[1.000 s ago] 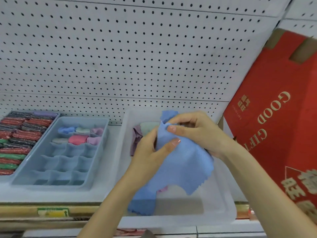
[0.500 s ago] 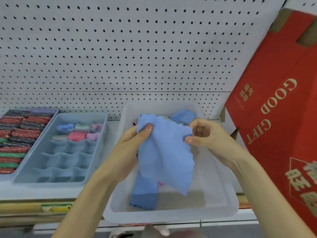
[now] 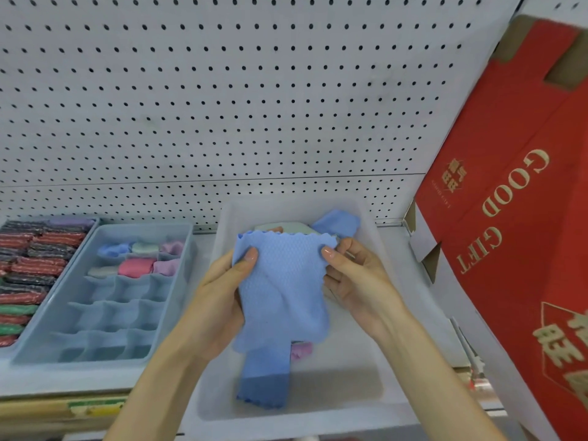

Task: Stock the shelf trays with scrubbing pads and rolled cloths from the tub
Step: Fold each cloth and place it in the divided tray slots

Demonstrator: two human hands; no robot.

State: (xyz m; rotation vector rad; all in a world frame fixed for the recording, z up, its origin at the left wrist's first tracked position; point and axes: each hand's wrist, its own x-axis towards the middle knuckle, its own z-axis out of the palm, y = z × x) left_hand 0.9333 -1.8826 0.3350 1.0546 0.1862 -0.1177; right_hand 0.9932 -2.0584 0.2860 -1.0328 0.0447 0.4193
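Cloth work first: the pale blue waffle-weave cloth with scalloped edges (image 3: 283, 281) was bunched up between the hands a sec ago. Now its top edge is pulled out straight. The left hand (image 3: 219, 297) pinches one upper corner and the right hand (image 3: 353, 281) the other, thumbs on the front face, and the rest hangs down over the clear plastic tub (image 3: 397, 361). Both hands are closed on that cloth & hold nothing else. My read: it's being squared up for rolling. It isn't rolled yet, so no tray slot has been gained.

Below the hands, in the tub, a darker blue cloth (image 3: 264, 386) lies flat w/ a bit of lilac cloth (image 3: 300, 350) poking out beside it. More cloths sit beyond the hands at the tub's far end, mostly hidden, prob. one blue and one pale green.

Left of the left hand is the grey-blue divided plastic tray (image 3: 95, 342). Six rolled cloths (image 3: 136, 265) fill its two far rows; the nearer rows are bare. Further left is a tray of red, green and dark scrubbing pads (image 3: 22, 272), packed as far as the frame shows.

Everything rests on a white shelf (image 3: 63, 381) w/ a white pegboard back panel (image 3: 222, 90) beyond the hands. Right of the right hand leans a red cardboard gift box w/ gold lettering (image 3: 509, 249). A yellow-green label strip (image 3: 95, 405) sits on the shelf lip, near the left forearm.
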